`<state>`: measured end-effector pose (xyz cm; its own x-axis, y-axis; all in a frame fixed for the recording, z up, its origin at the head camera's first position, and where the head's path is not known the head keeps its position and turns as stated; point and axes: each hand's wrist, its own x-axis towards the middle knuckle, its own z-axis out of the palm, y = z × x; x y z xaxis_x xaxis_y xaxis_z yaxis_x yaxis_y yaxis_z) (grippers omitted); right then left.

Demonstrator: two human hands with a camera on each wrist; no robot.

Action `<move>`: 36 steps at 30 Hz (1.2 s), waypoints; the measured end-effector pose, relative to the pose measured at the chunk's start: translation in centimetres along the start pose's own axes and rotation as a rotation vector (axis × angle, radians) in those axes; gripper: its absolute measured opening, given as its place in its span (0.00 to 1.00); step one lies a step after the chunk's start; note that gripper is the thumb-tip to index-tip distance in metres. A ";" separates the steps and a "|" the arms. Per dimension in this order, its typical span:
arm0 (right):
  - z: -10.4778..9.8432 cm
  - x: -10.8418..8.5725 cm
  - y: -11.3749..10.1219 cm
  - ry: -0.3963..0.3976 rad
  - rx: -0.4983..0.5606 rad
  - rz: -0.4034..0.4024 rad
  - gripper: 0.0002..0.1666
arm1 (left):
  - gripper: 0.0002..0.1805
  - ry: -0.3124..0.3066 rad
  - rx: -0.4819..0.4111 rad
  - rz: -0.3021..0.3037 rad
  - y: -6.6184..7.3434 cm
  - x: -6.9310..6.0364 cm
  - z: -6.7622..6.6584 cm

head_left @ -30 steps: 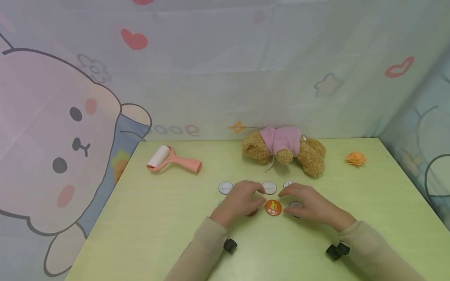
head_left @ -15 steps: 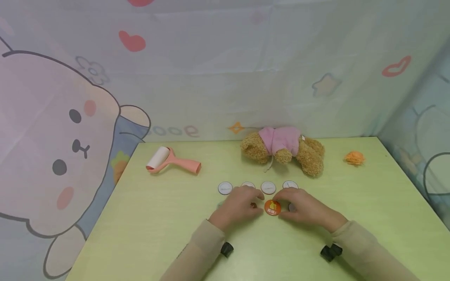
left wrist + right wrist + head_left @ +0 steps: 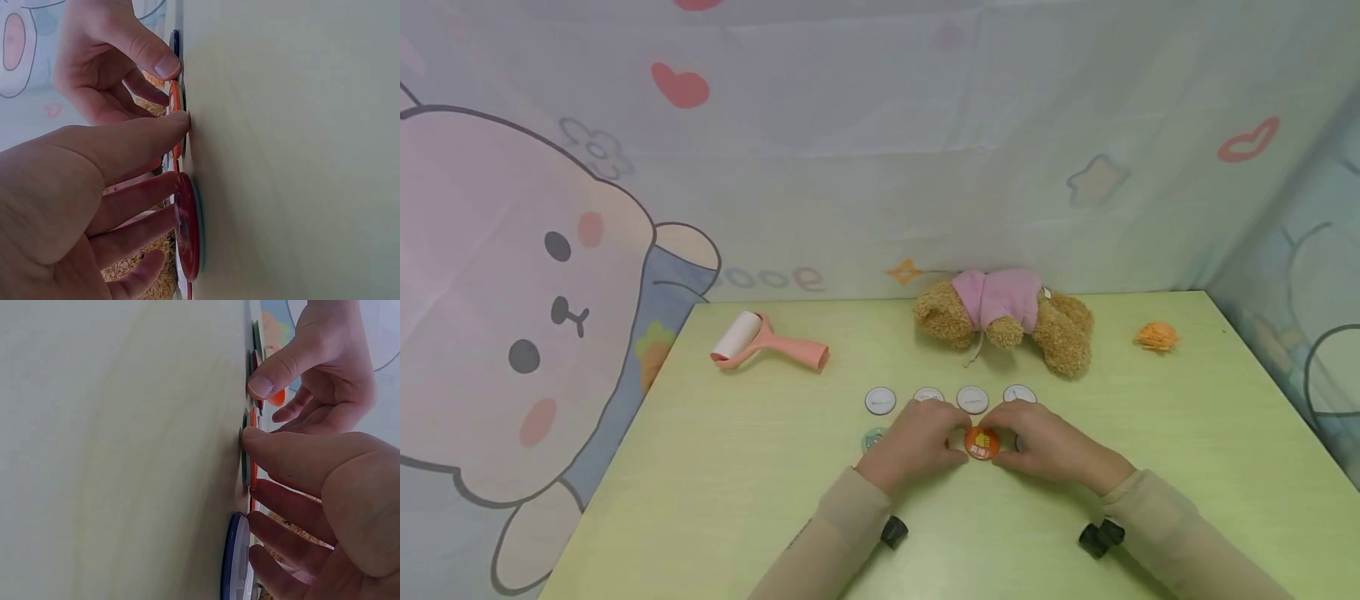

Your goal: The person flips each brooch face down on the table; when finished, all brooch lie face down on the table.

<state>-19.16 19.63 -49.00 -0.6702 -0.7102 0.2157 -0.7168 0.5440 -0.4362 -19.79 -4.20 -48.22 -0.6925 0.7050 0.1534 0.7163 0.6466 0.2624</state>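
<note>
An orange button badge with a yellow thumbs-up lies face up on the table between both hands. My left hand curls thumb and forefinger round its left edge. The right hand pinches it from the other side, thumb at the near edge and forefinger at the far edge. Beneath the left fingers is a dark red badge, mostly covered in the head view. A blue-rimmed badge lies pale side up by the right hand's other fingers. At the left hand's outer side sits a green badge.
Behind the hands runs a row of pale-backed badges. A teddy bear in a pink top lies at the back. A pink lint roller is at the back left, an orange tuft at the back right of the table.
The right hand has moved left to the orange badge, and the left hand has come in slightly from the left. Their fingertips now close round the badge, which stays in place.
</note>
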 end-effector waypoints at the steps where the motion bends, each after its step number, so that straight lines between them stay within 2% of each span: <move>1: 0.0 0.0 0.0 0.000 -0.001 -0.001 0.17 | 0.11 0.001 0.002 0.003 0.0 0.1 0.0; 7: 0.0 0.1 -0.1 0.014 -0.015 -0.009 0.17 | 0.10 0.006 0.019 0.005 0.2 0.5 0.4; 16: 0.1 0.1 -0.2 0.021 -0.008 -0.005 0.19 | 0.14 0.012 0.047 -0.015 0.6 0.6 0.7; 26: 0.2 0.2 -0.2 0.007 0.003 0.014 0.18 | 0.13 0.027 -0.009 -0.020 0.8 0.4 0.3; 36: -0.3 0.3 0.0 0.052 0.012 -0.010 0.15 | 0.13 0.059 -0.051 0.001 0.7 0.4 0.0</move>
<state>-19.42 19.60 -48.71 -0.6726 -0.6908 0.2653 -0.7212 0.5315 -0.4442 -19.53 -3.48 -47.98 -0.6963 0.6865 0.2094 0.7131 0.6286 0.3104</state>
